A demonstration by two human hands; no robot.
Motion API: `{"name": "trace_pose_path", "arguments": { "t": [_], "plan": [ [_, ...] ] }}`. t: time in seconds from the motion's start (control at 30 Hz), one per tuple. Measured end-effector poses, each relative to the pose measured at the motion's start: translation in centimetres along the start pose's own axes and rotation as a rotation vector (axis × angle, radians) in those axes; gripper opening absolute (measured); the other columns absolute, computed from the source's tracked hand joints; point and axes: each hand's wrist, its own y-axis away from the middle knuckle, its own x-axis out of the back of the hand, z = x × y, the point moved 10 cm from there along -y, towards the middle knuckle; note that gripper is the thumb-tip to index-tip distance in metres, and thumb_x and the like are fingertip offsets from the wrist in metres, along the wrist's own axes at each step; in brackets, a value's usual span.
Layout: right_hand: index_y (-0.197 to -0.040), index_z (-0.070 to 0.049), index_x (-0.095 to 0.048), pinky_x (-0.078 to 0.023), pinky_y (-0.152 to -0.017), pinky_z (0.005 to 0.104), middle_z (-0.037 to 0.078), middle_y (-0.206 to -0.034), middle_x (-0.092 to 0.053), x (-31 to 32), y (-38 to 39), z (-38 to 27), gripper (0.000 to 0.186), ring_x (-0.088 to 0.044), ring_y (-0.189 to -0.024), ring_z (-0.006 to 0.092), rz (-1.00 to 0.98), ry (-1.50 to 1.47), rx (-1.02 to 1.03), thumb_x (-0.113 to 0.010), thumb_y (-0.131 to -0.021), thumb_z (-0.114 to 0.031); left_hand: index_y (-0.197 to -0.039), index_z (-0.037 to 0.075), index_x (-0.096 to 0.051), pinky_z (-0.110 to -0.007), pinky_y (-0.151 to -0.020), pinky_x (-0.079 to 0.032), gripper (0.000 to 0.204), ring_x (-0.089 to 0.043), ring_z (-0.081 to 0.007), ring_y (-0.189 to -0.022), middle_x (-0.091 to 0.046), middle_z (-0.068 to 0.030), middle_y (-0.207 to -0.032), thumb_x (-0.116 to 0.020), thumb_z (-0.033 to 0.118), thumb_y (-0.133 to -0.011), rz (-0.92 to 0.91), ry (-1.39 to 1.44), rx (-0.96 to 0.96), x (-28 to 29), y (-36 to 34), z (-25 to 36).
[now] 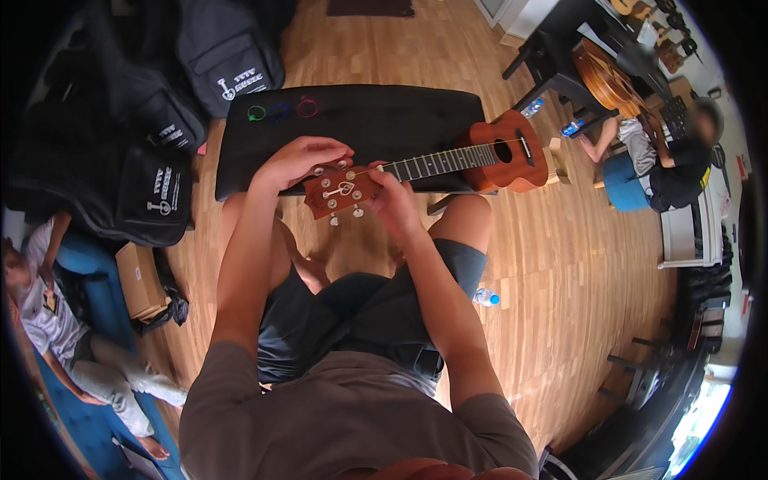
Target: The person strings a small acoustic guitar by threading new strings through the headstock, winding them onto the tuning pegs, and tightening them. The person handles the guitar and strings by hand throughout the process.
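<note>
A brown ukulele [496, 154] lies across my front, its round body to the right on the black bench and its headstock [340, 190] to the left. My left hand [302, 160] reaches over the far side of the headstock, fingers bent and closed at a tuning peg [342, 164]; the fingertips are partly hidden. With my right hand [394, 202] I grip the neck beside the headstock, thumb on top near the nut, other fingers underneath. More tuning pegs [358, 213] stick out on the near side. At least one pale string runs along the fretboard [436, 162].
The black padded bench [384, 104] stands before my knees, with green [256, 113], blue [279, 111] and red [307, 106] thin coils on it. Black instrument bags [228, 60] crowd the left. A seated person [680, 172] is at right, another [72, 336] at left. A bottle [486, 298] lies on the floor.
</note>
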Motion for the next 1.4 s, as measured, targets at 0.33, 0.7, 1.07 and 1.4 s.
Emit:
{"name": "trace_pose_path", "arguments": {
  "t": [0.33,0.7,1.07,1.4],
  "plan": [
    [-0.116,0.0,-0.062,-0.056,-0.09,0.0366,0.011,-0.111,-0.069,0.9,-0.1,1.0,0.031,-0.068,-0.102,0.0204,0.079,0.081,-0.044,-0.067,-0.093,-0.021,-0.101,0.001,-0.072,-0.025,-0.065,-0.046,0.042,-0.058,-0.0063,-0.073,-0.067,-0.0013,-0.081,-0.062,0.042,-0.1,0.236,-0.491,-0.066,-0.7,0.7,0.6],
    [-0.116,0.002,-0.064,-0.057,-0.088,0.0369,0.012,-0.113,-0.07,0.8,0.3,0.9,0.036,-0.068,-0.105,0.0209,0.071,0.159,-0.081,-0.067,-0.095,-0.027,-0.09,0.002,-0.071,-0.026,-0.063,-0.045,0.051,-0.056,-0.0075,-0.068,-0.064,-0.0011,-0.074,-0.058,0.05,-0.1,0.309,-0.38,0.006,0.0,0.7,-0.6],
    [-0.118,0.009,-0.063,-0.058,-0.087,0.0375,0.019,-0.114,-0.069,0.9,0.6,-0.7,0.046,-0.07,-0.101,0.0249,-0.008,0.211,-0.042,-0.063,-0.099,-0.032,-0.086,0.003,-0.07,-0.024,-0.062,-0.043,0.041,-0.054,-0.0054,-0.067,-0.063,0.0007,-0.072,-0.062,0.041,-0.101,0.323,-0.351,-0.053,0.6,0.4,-0.5],
    [-0.114,0.006,-0.065,-0.061,-0.083,0.0342,0.015,-0.108,-0.07,1.2,0.5,-0.3,0.047,-0.07,-0.096,0.0215,0.048,0.258,-0.066,-0.065,-0.097,-0.037,-0.099,0.0,-0.072,-0.026,-0.067,-0.048,0.028,-0.062,-0.0083,-0.075,-0.07,-0.0039,-0.083,-0.068,0.027,-0.095,0.36,-0.394,-0.023,1.1,-0.1,-1.3]
  ]
}}
